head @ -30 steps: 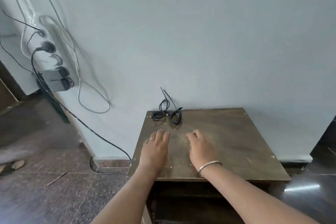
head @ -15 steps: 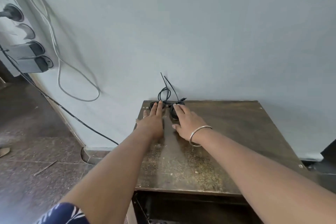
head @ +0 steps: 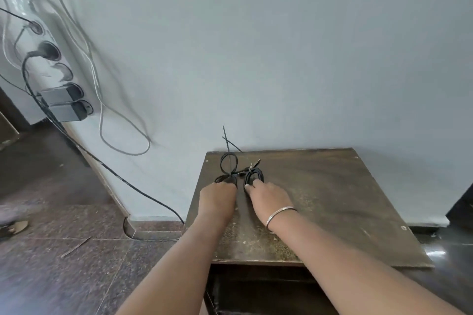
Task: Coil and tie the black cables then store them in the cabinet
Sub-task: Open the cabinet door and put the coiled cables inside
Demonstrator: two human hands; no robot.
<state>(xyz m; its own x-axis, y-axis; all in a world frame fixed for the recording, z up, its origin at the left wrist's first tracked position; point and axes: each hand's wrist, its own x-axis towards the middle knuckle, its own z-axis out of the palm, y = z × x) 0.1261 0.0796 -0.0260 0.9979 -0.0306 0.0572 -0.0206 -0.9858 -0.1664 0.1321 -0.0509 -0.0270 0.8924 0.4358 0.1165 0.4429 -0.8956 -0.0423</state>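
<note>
Two black cables lie at the back left of the brown cabinet top [head: 332, 199], close to the wall. The left cable [head: 228, 165] forms a loose loop with thin ends sticking up against the wall. The right cable [head: 256, 174] is a tighter coil. My left hand [head: 217, 199] has its fingers curled over the near end of the left cable. My right hand [head: 268, 195], with a silver bangle on the wrist, pinches the near edge of the right coil. Under the top, the cabinet's dark opening [head: 256, 289] shows.
A white power strip [head: 51, 71] with plugs hangs on the wall at the left. A black lead [head: 122, 179] runs from it down to the floor beside the cabinet. A grey wire loop [head: 122, 146] hangs on the wall. Dark tiled floor lies left.
Both hands reached from the middle of the cabinet top to the cables at the back, and their fingers have now closed on them. The cables sit slightly nearer me.
</note>
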